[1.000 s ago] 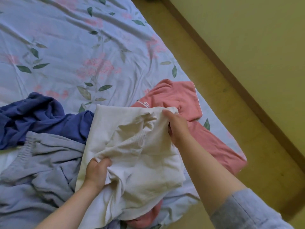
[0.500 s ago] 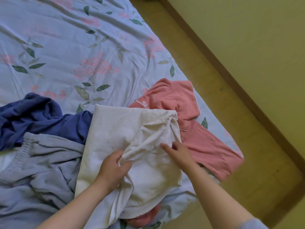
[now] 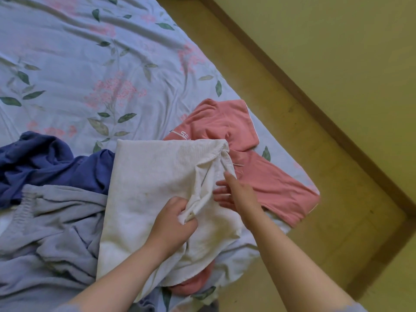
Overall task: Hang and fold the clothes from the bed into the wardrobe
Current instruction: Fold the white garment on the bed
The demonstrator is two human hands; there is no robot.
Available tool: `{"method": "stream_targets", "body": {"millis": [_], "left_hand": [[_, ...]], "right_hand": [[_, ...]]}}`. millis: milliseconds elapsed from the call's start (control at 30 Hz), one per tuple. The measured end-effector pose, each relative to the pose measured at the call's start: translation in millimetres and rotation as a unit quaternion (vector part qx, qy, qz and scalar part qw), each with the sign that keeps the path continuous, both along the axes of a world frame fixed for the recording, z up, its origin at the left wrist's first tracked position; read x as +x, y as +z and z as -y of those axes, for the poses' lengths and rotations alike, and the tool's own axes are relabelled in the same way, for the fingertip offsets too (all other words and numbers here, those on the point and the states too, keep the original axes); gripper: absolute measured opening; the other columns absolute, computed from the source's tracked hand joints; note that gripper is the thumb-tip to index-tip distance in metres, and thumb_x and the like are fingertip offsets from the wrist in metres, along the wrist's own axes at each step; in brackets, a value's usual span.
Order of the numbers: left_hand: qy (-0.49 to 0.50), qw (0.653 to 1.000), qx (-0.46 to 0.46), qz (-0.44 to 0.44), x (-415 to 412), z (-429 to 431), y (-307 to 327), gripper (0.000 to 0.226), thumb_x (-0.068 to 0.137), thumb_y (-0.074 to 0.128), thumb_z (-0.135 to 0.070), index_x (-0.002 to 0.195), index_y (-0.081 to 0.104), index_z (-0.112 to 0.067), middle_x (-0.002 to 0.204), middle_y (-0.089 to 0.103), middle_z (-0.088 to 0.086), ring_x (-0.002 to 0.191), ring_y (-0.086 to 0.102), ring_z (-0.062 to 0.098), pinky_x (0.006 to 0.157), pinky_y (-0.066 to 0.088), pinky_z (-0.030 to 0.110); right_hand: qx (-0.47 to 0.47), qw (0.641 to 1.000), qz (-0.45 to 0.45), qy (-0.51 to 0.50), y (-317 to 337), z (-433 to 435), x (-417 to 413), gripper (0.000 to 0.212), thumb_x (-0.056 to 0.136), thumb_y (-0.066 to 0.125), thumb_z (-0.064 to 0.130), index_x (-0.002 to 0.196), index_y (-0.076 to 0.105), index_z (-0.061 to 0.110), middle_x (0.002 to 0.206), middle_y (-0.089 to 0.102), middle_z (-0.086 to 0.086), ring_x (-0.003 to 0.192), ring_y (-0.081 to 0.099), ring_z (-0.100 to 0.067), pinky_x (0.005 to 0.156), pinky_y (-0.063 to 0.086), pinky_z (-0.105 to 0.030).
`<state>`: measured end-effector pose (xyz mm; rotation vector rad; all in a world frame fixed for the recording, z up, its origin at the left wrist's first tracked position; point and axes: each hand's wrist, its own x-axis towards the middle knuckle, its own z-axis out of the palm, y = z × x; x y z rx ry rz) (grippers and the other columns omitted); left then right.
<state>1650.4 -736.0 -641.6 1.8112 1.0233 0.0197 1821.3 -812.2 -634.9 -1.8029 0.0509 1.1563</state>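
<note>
Pale blue floral bed sheet (image 3: 90,64) fills our view. From the left lie a crumpled dark blue garment (image 3: 45,161), a grey knit garment (image 3: 56,221), then the cream textured garment (image 3: 153,176) at centre. Our left hand (image 3: 173,224) grips a bunched fold of it; our right hand (image 3: 236,197) rests on it, fingers straight. A coral pink garment (image 3: 270,176) lies partly beneath, rightward, wooden floor (image 3: 315,154) beyond. We judge folding has barely begun; next, spread it flat. Its shape is unclear; no wardrobe shows.
</note>
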Motion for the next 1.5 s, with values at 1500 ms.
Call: {"method": "stream_targets", "body": {"millis": [1500], "left_hand": [[0.153,0.981,0.115,-0.042,-66,-49,-11,0.019,0.082,0.073,-0.014,0.095,0.061,-0.020,0.095,0.059,-0.002,0.070,0.057,0.008,0.065,0.041,0.016]], "right_hand": [[-0.143,0.970,0.177,0.087,-53,28,-5,0.058,0.083,0.069,0.046,0.127,0.050,0.012,0.124,0.055,-0.006,0.102,0.056,-0.023,0.082,0.046,-0.036]]}}
